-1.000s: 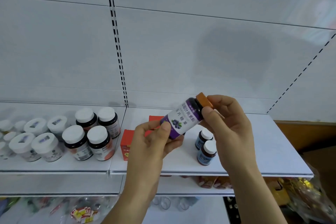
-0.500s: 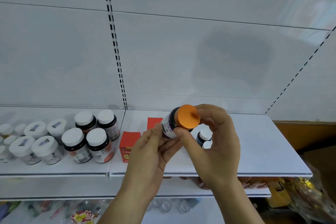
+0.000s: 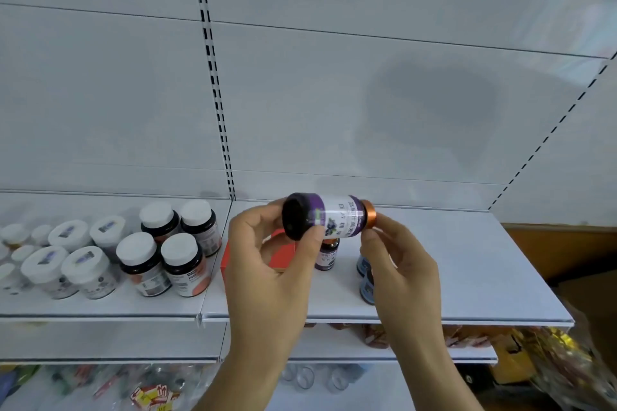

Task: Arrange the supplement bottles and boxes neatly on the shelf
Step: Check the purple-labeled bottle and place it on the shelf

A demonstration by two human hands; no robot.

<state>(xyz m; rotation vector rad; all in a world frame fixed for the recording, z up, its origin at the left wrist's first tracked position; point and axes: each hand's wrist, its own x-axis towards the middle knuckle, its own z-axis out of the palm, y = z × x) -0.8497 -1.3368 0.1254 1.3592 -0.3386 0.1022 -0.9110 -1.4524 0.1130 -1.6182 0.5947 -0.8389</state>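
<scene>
I hold a dark bottle with a purple-and-white label and an orange cap (image 3: 334, 215) sideways above the white shelf (image 3: 467, 277). Its dark base faces me at the left, its cap points right. My left hand (image 3: 270, 264) grips the base end between thumb and fingers. My right hand (image 3: 397, 264) pinches the orange cap end. Behind my hands stand a red box (image 3: 227, 264), a small purple-labelled bottle (image 3: 327, 257) and two small blue-labelled bottles (image 3: 365, 280), partly hidden.
On the shelf's left section stand several dark bottles with white caps (image 3: 163, 260) and several white-lidded jars (image 3: 63, 264). A lower shelf (image 3: 334, 347) holds packets. A brown surface (image 3: 561, 250) lies at the right. Loose goods sit at the bottom.
The bottle has been turned in my hands: its orange cap faced me half a second ago, now the dark base faces me and the cap points right.
</scene>
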